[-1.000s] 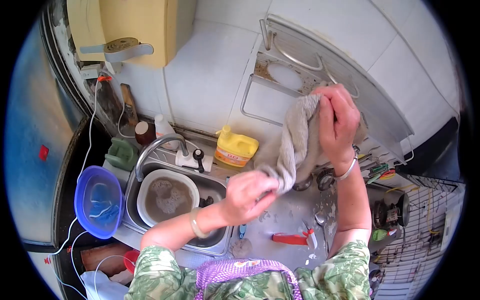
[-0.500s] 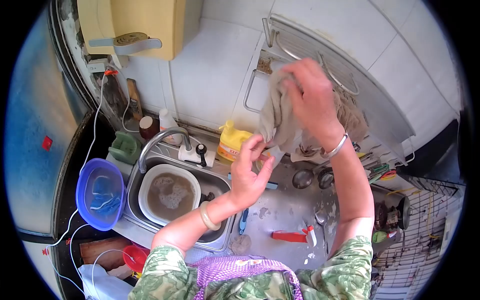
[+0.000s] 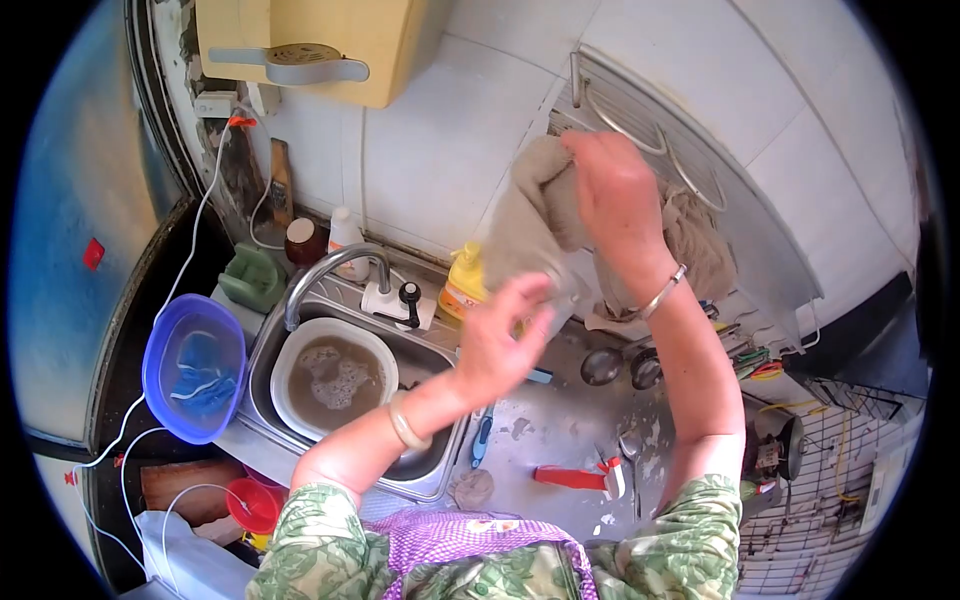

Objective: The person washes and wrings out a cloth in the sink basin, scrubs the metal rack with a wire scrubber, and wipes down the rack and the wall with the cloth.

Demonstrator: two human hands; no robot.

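A grey-beige cloth (image 3: 537,205) hangs in front of the tiled wall, its upper part pinched in my right hand (image 3: 620,185). Below its lower edge is my left hand (image 3: 503,338), somewhat blurred, with thumb and fingers apart; whether a fingertip brushes the cloth I cannot tell. Another brownish cloth (image 3: 700,245) hangs behind my right wrist, under the metal wall rack (image 3: 690,150). Behind my left hand stands a yellow pump bottle (image 3: 462,280), partly covered.
A white basin (image 3: 285,385) of cloudy water sits in the sink (image 3: 440,480) under the faucet (image 3: 335,262). On the counter lie a red spray bottle (image 3: 570,478), a blue-handled tool (image 3: 482,438) and ladles (image 3: 602,367). A purple basin (image 3: 150,370) stands at left.
The cloth now hangs more spread out, and my left hand has moved slightly down from its edge. My right hand still grips it. The whole view has shifted a little.
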